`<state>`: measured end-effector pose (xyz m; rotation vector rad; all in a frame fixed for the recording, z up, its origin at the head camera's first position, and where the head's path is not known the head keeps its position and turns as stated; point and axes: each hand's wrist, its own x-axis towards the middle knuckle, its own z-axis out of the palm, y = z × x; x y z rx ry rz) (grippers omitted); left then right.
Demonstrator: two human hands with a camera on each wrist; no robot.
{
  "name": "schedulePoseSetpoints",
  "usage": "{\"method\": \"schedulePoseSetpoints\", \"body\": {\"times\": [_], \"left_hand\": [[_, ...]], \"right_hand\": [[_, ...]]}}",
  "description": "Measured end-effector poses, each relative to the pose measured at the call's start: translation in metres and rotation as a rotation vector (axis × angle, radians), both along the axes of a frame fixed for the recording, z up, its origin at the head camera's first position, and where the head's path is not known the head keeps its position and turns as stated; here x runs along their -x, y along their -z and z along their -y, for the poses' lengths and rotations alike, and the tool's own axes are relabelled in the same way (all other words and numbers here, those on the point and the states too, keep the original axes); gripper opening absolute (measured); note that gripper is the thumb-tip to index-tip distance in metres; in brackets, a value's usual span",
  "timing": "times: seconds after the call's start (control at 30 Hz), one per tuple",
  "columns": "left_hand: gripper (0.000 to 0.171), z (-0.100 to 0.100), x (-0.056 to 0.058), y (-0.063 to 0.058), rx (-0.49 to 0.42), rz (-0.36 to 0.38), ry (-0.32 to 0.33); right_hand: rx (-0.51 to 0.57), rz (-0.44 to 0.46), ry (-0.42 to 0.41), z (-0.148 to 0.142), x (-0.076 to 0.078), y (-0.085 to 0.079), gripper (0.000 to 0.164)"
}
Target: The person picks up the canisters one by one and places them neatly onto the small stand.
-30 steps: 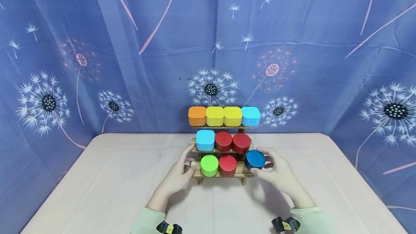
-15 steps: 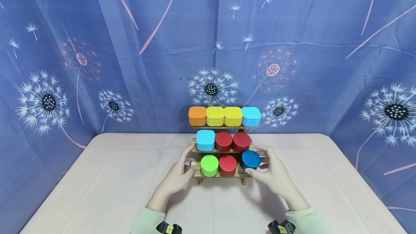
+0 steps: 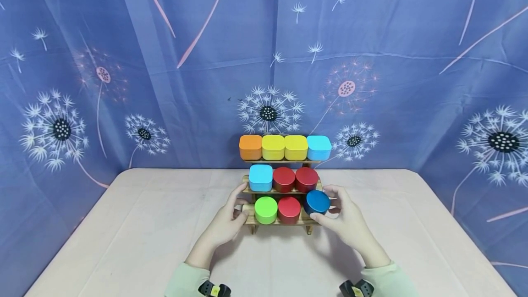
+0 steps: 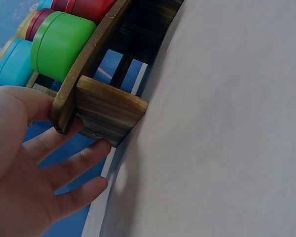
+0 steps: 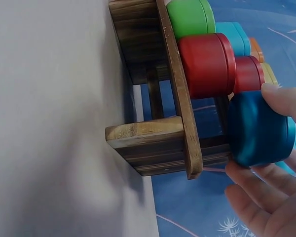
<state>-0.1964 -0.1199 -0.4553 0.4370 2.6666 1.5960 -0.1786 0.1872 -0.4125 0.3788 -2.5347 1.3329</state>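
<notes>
A wooden three-tier stand (image 3: 305, 217) bears several small lidded tins. My left hand (image 3: 224, 223) holds the stand's left end, with thumb and fingers around the end of the bottom shelf (image 4: 64, 108). In my right hand (image 3: 348, 219) is a round dark blue tin (image 3: 317, 202), gripped between thumb and fingers. A gap shows between this tin (image 5: 259, 131) and the bottom shelf board in the right wrist view, so it hangs over the shelf's right end. To its left on that shelf sit a round red tin (image 3: 289, 210) and a round green tin (image 3: 266, 210).
On the middle shelf stand a light blue square tin (image 3: 261, 178) and two dark red round tins (image 3: 283, 179). The top shelf carries orange (image 3: 250, 147), yellow (image 3: 273, 147) and light blue (image 3: 319, 148) square tins. A pale cloth-covered table (image 3: 144, 242) lies beneath, with a blue dandelion-print curtain (image 3: 198, 100) behind.
My right hand has carried the dark blue tin left, from beside the stand to over the bottom shelf's right end. It barely moves in the last half second. My left hand stays put.
</notes>
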Motion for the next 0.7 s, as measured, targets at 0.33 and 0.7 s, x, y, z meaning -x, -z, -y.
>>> {"method": "schedulePoseSetpoints", "body": {"times": [0.33,0.7], "left_hand": [[0.073,-0.0002,-0.0005,-0.0008,0.002,-0.001,0.004],[0.073,-0.0002,-0.001,-0.0012,0.004,0.001,0.008]], "right_hand": [[-0.007,0.039,-0.009,-0.0009,-0.0016,-0.0031,0.061],[-0.044,0.022,-0.046,-0.0013,-0.0003,0.0002,0.057]]}}
